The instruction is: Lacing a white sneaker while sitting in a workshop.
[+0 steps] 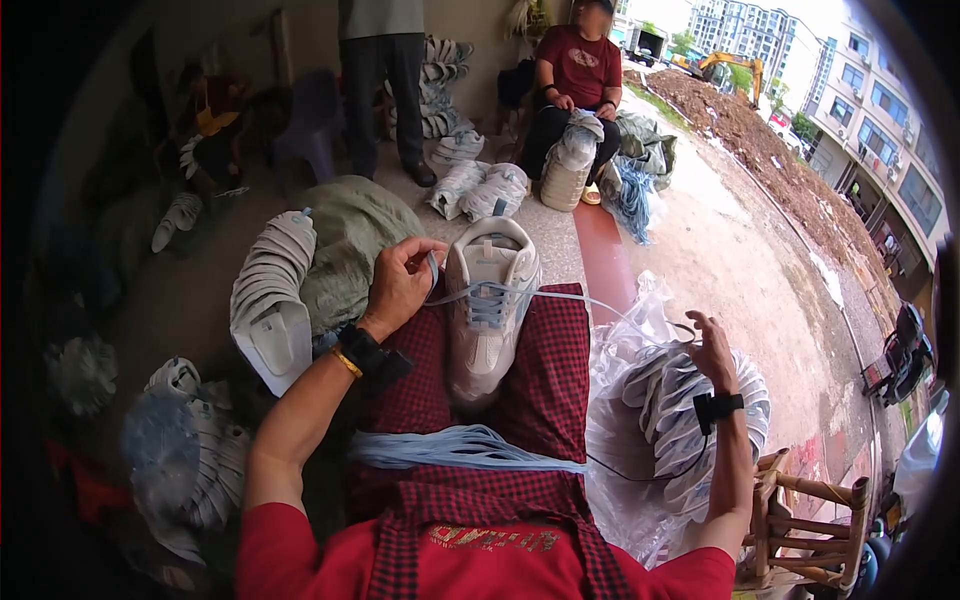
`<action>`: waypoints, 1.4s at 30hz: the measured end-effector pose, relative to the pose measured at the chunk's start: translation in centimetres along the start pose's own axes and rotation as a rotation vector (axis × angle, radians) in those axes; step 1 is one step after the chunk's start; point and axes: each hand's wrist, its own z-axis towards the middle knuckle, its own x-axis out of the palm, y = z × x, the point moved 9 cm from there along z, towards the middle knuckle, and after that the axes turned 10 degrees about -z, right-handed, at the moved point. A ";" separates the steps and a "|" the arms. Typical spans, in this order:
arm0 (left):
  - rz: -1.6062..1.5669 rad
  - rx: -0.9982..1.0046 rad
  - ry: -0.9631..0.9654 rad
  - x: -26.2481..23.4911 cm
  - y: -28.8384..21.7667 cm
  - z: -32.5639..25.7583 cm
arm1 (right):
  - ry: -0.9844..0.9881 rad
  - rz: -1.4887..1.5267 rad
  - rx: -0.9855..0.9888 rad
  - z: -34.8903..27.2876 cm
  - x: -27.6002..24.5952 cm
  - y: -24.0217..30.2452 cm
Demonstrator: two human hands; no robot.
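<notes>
A white and grey sneaker (486,320) stands upright between my knees, its toe toward me. Light blue lacing (487,305) crosses its front. My left hand (402,283) is beside the shoe's collar, fingers pinched on one end of the shoelace. From the shoe's other side the lace (575,297) stretches far to the right, toward my right hand (713,352). Its curled fingers appear closed on that end, held above a stack of shoe uppers. Across my checked apron (555,350) lies a bundle of loose blue laces (470,447).
Nested white uppers (273,265) lean left beside a green sack (350,245). More uppers (690,420) rest on clear plastic at right, near a bamboo stool (810,520). A seated person (580,75) handles shoes ahead; another person (383,90) stands. A purple chair (312,125) is behind.
</notes>
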 end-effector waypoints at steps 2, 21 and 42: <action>-0.013 0.054 0.027 0.6 -0.3 0.4 | 0.051 -0.192 -0.177 -0.2 1.4 4.2; -0.048 0.046 -0.003 -0.9 -1.3 -0.6 | -0.036 0.081 -0.613 4.4 1.1 24.6; -0.222 -0.022 0.024 1.2 1.1 -1.6 | -0.264 -0.369 -0.340 -1.4 -10.1 4.4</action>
